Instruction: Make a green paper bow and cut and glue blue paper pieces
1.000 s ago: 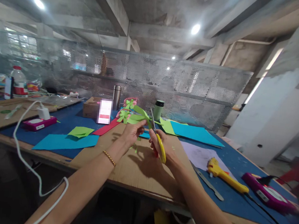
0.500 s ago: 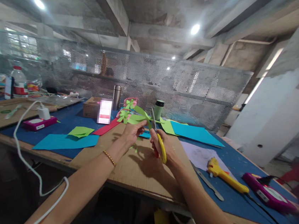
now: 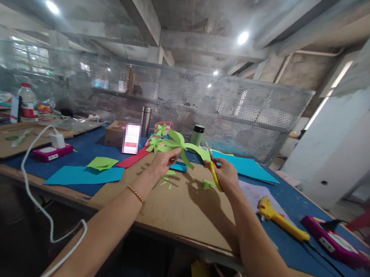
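My left hand pinches a cut shape of light green paper and holds it up above the brown cardboard sheet. Curved green strips spread from it to both sides. My right hand is closed round the yellow-handled scissors, which point up and to the left beside the paper's right strip. Small green scraps lie on the cardboard under the hands.
A yellow glue gun and a purple device with a black cable lie to the right. Blue paper sheets, a green folded sheet, a cardboard box, two flasks and a white charger cable lie around. Mesh fencing stands behind.
My right hand with the scissors has moved right, away from the left hand. The green paper now shows more separate strips, and fresh scraps lie on the cardboard.
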Motion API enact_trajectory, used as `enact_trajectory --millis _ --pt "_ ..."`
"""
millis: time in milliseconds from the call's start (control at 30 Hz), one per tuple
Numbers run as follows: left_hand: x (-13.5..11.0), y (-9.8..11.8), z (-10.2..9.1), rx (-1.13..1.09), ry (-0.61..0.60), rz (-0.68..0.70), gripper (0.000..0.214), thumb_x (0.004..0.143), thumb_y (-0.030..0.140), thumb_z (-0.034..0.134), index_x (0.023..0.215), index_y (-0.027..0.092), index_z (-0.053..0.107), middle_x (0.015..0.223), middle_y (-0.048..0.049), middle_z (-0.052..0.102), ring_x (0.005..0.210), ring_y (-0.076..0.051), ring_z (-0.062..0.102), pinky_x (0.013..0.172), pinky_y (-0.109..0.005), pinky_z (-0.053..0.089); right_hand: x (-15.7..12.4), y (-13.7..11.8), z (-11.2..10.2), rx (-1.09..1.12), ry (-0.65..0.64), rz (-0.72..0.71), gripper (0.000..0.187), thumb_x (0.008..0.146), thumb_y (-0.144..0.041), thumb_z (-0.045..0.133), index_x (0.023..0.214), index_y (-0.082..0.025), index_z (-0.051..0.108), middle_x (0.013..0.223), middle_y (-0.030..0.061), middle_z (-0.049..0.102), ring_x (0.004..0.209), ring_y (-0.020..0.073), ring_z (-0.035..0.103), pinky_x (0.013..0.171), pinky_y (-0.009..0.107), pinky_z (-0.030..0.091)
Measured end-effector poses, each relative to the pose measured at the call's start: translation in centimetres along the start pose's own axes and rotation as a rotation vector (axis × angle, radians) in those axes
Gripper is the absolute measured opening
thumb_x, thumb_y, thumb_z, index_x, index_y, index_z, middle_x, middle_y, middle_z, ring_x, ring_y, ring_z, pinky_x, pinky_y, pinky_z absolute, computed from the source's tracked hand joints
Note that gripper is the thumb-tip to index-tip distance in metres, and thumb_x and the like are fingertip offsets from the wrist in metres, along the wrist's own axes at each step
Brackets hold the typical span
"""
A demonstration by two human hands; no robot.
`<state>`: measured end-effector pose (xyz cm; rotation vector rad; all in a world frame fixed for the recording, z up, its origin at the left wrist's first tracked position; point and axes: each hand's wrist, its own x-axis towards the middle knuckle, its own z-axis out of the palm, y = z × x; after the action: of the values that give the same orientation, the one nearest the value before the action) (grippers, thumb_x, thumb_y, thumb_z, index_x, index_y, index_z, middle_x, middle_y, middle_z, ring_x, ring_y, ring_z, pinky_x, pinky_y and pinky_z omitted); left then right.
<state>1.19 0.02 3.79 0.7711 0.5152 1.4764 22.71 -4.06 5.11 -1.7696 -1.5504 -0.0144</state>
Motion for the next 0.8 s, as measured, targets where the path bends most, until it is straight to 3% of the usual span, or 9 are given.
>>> enact_trajectory --millis 67,167,400,567,700,733,800 --pt "0.0 0.1 -0.2 0.045 -0.012 0.009 0.031 0.05 0.013 0.093 0.068 0.012 0.068 0.059 0.0017 0.065 0.051 -0.008 0.056 0.045 -0.02 0.033 0.8 1.4 -1.2 -0.293 -0.079 0.051 0.04 0.09 -0.045 0.057 0.118 -0.018 0.069 0.113 0.0149 0.074 0.103 0.0313 0.07 0.075 0.034 0.052" --pt "-0.1 0.2 -0.3 0.092 -0.03 0.01 0.032 0.049 0.014 0.093 0.071 0.011 0.07 0.063 -0.0007 0.069 0.054 -0.01 0.06 0.046 -0.02 0.034 0.7 2.7 -2.1 -0.53 -0.237 0.123 0.04 0.091 -0.033 0.052 0.123 -0.016 0.07 0.124 0.0193 0.071 0.113 0.034 0.068 0.081 0.036 0.052" --pt "0.2 0.8 -1.1 0.095 0.089 -0.037 0.025 0.058 0.009 0.086 0.074 0.014 0.068 0.062 0.0007 0.069 0.051 -0.011 0.061 0.051 -0.022 0.044 -0.1 3.4 -2.1 -0.606 -0.315 0.143 0.039 0.089 -0.02 0.055 0.122 -0.009 0.072 0.129 0.0269 0.067 0.117 0.0358 0.067 0.086 0.039 0.051" --pt "0.3 3.6 -3.6 0.123 0.155 -0.069 0.01 0.072 0.005 0.074 0.077 0.012 0.069 0.069 -0.0063 0.073 0.056 -0.013 0.065 0.053 -0.023 0.048 0.0 3.6 -2.9 -0.618 -0.344 0.114 0.034 0.09 -0.019 0.058 0.119 -0.01 0.073 0.125 0.0258 0.069 0.118 0.0361 0.064 0.09 0.041 0.048" --pt "-0.5 6.2 -6.2 0.151 0.197 -0.055 0.008 0.077 0.004 0.07 0.078 0.012 0.069 0.069 -0.0069 0.073 0.054 -0.012 0.064 0.051 -0.022 0.048 -0.6 0.3 -1.8 -0.459 -0.229 -0.121 0.026 0.093 -0.02 0.056 0.106 -0.01 0.076 0.127 0.0267 0.065 0.129 0.0379 0.053 0.101 0.046 0.038" --pt "-0.8 6.8 -6.8 0.153 0.212 -0.051 0.008 0.077 0.004 0.07 0.078 0.012 0.068 0.067 -0.0054 0.072 0.052 -0.012 0.063 0.05 -0.022 0.048 -0.9 -1.1 -0.9 -0.302 -0.24 -0.223 0.023 0.093 -0.019 0.056 0.098 -0.01 0.077 0.122 0.0265 0.067 0.126 0.0377 0.054 0.1 0.046 0.038" --pt "-1.4 7.4 -7.6 0.154 0.238 -0.046 0.01 0.078 0.004 0.07 0.077 0.013 0.066 0.062 -0.0024 0.069 0.048 -0.01 0.06 0.047 -0.02 0.048 -2.0 -4.3 1.2 -0.166 -0.33 -0.319 0.021 0.093 -0.028 0.061 0.084 -0.017 0.077 0.102 0.0166 0.075 0.109 0.0305 0.065 0.093 0.038 0.044"
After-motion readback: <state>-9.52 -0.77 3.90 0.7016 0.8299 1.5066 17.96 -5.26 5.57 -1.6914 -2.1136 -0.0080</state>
